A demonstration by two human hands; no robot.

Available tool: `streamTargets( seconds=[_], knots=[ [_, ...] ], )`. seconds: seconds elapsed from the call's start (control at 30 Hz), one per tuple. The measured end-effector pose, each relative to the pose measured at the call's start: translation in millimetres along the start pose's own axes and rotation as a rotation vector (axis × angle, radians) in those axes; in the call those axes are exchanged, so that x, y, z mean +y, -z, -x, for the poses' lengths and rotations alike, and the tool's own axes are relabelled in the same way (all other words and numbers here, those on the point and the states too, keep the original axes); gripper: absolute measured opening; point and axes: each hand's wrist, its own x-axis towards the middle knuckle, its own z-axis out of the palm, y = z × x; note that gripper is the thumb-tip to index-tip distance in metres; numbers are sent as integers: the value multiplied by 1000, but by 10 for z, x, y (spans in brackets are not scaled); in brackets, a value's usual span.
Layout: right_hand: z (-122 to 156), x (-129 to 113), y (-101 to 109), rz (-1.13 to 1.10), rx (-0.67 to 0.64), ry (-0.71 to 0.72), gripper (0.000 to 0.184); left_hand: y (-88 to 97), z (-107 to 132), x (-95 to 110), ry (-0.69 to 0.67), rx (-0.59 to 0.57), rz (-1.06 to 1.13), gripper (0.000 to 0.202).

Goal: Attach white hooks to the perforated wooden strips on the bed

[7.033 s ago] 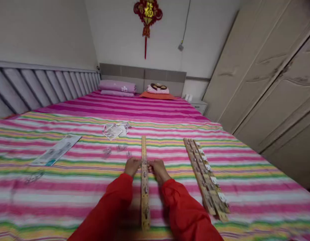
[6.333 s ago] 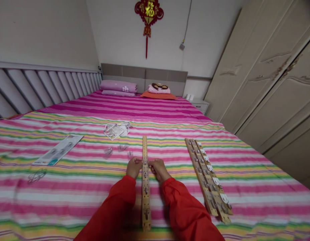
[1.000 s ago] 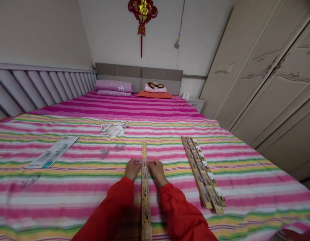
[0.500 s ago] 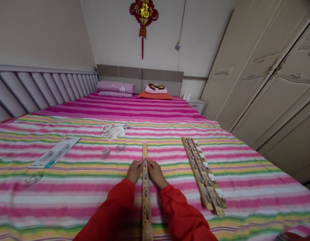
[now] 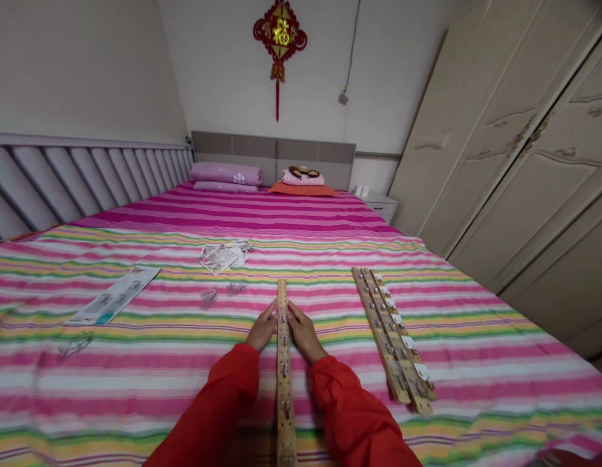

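Note:
A narrow wooden strip (image 5: pixel 283 383) with small holes and several metal hooks lies lengthwise on the striped sheet, straight in front of me. Along its left edge rests my left hand (image 5: pixel 263 328), fingers stretched out toward the far end. My right hand (image 5: pixel 303 332) lies against the opposite edge, its fingers also extended. Neither hand is wrapped round the strip. A metal hook (image 5: pixel 283 318) on the strip sits between the fingertips. The undersides of both hands are hidden.
To the right lie more wooden strips (image 5: pixel 391 337) with metal and white hooks. Leftward are a flat hook package (image 5: pixel 117 295), a thin wire loop (image 5: pixel 75 345), small clear packets (image 5: pixel 209 296) and a pile of packaging (image 5: pixel 226 255). Wardrobe doors (image 5: pixel 505 149) flank the bed's right side.
Both hands have drawn apart from their pinch over the strip's hook and now lie flatter along its sides. My view has tilted up slightly.

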Motion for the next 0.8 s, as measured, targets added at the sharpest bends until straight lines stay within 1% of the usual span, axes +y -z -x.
streamTargets(
  seconds=[0.07,0.1,0.17,0.27,0.37,0.5,0.57,0.63,0.7,0.73,0.8],
  knots=[
    [37,3,0,-6,61,-5,36,-5,46,-4,55,66,31,58],
    [52,3,0,12,71,5,33,-9,66,-10,48,87,30,56],
    [76,-3,0,64,59,40,30,-17,97,-23,-41,62,7,47],
    [108,-28,4,126,52,70,33,-24,139,-37,-203,-8,-76,32],
    [155,-60,3,137,35,62,36,-32,190,-58,-253,0,-135,29],
    [276,-90,-5,127,19,75,35,-42,286,-125,-253,83,-221,31],
    [349,-92,-4,149,46,90,34,-46,348,-158,-259,92,-260,30],
    [409,-84,3,179,67,93,33,-52,410,-174,-275,94,-249,30],
    [444,-69,12,203,64,91,34,-52,457,-165,-278,67,-198,31],
    [451,-62,16,208,57,93,35,-44,468,-152,-255,37,-163,31],
    [453,-49,24,208,43,96,36,7,456,-116,-155,-14,-94,35]
  ],
)
